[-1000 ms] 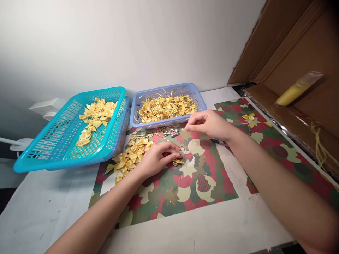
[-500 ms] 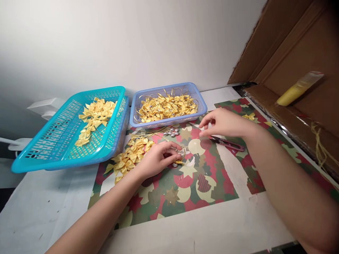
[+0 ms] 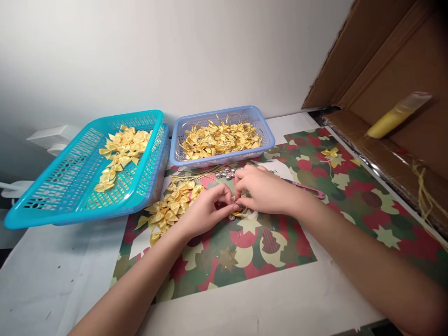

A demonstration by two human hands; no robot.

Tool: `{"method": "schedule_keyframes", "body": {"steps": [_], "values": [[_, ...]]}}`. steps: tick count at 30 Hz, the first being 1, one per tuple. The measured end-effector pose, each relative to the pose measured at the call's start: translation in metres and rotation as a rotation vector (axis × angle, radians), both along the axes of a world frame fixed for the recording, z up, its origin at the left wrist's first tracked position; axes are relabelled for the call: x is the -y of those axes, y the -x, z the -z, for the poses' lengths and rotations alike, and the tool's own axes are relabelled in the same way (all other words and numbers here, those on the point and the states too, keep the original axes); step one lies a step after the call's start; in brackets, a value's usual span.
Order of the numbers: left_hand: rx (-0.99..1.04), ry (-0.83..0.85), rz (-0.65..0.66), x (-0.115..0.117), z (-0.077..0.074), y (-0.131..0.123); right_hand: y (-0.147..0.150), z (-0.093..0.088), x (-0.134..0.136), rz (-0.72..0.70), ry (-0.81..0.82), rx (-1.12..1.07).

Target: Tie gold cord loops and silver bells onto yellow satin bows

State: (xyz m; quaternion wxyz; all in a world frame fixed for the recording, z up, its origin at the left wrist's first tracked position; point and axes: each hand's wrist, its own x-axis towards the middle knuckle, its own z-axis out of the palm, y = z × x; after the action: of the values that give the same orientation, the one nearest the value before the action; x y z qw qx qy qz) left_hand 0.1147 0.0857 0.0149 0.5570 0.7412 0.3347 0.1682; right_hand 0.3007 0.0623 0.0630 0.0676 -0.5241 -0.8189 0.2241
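Note:
My left hand (image 3: 212, 209) is closed in a pinch over the patterned sheet, at a small piece with gold cord (image 3: 238, 214) and a silver bell (image 3: 231, 217) hanging below the fingertips. My right hand (image 3: 255, 188) meets it from the right, its fingers bent together at the same spot; what they pinch is hidden. Several silver bells (image 3: 226, 173) lie behind the hands, beside loose gold cords (image 3: 196, 176). A pile of yellow ribbon bows (image 3: 171, 210) rests left of my left hand.
A turquoise basket (image 3: 84, 212) with yellow bows stands at left. Behind the hands is a blue basket (image 3: 224, 157) of bows with cords. A pink-handled tool (image 3: 310, 190) lies at right, near a single bow (image 3: 329, 153) and a cardboard box (image 3: 392, 60) holding a yellow tube (image 3: 388, 123).
My right hand has moved left and down from beside the pink tool to my left hand, and its fingers have come together. My left hand has stayed nearly in place.

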Motion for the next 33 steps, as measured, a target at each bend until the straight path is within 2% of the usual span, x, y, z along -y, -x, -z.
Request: {"method": "schedule_keyframes", "body": {"steps": [5,8,12,15,21,27,33], "values": [[0.006,0.014,0.018,0.0,-0.002,0.002,-0.002,0.001,0.002,-0.052,-0.005,0.021],[-0.007,-0.027,0.012,-0.001,-0.003,0.004,-0.003,0.001,0.001,-0.033,0.001,0.008],[0.014,-0.102,-0.087,-0.005,-0.005,0.004,-0.003,0.0,0.001,-0.008,0.014,0.007],[-0.045,-0.163,-0.125,-0.006,-0.008,0.002,-0.003,-0.002,0.002,-0.009,0.019,0.005],[-0.208,-0.227,-0.005,-0.007,-0.012,0.001,-0.002,-0.001,0.002,-0.021,0.007,0.005],[-0.207,-0.244,0.028,-0.006,-0.008,0.002,-0.003,0.0,0.001,-0.006,0.021,-0.001],[-0.241,-0.148,0.065,-0.006,-0.01,0.003,-0.004,0.0,0.0,0.0,-0.004,0.025]]}}
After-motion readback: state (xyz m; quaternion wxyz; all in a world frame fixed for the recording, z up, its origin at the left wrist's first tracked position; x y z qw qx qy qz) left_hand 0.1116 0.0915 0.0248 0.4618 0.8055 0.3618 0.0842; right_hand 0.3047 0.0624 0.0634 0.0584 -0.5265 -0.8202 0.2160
